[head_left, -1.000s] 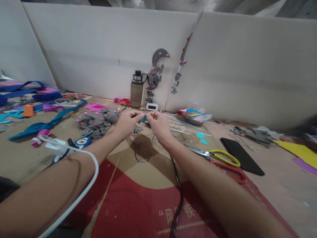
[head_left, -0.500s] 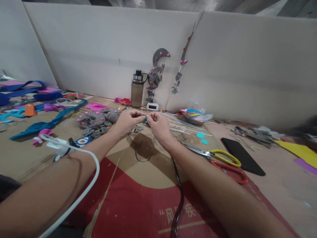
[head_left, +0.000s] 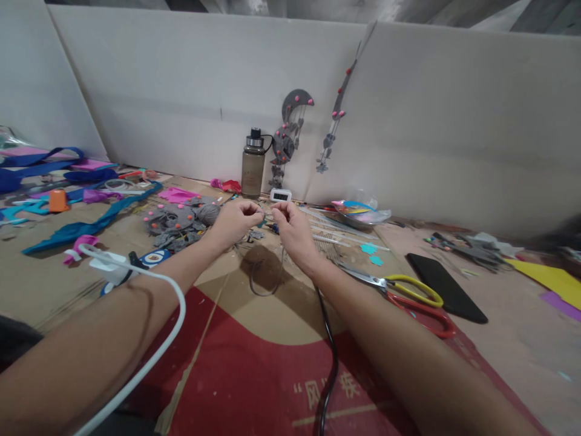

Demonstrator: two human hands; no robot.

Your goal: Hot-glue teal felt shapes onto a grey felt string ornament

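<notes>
Teal piece [head_left: 262, 223], small and partly hidden, sits at the fingertips of the left hand [head_left: 256, 214], above the middle of the table; I see that hand pinched narrow on it; the right hand [head_left: 275, 212] is raised just to its right, a slight gap between the two, its thumb and fingers bunched, and from here I cannot tell whether anything is between them. Below the hands I make out a thin loop of cord [head_left: 263, 295] on the cardboard [head_left: 258, 321], whose near part is printed red; a black cable [head_left: 333, 351] runs to the near edge; a white cable [head_left: 182, 303] crosses in front of the left forearm. To the left of the left hand I have a grey ball of yarn [head_left: 209, 214] beside grey pieces with pink and orange dots [head_left: 167, 221]; on the right lie clear sticks [head_left: 333, 238], turquoise flowers [head_left: 369, 248], open scissors [head_left: 380, 283] with one yellow and one red handle, and a black phone [head_left: 447, 287]; at the far side a bottle [head_left: 253, 172] stands upright, a small white clock [head_left: 280, 195] near it; grey hangings [head_left: 297, 100] are against the wall [head_left: 181, 79].
</notes>
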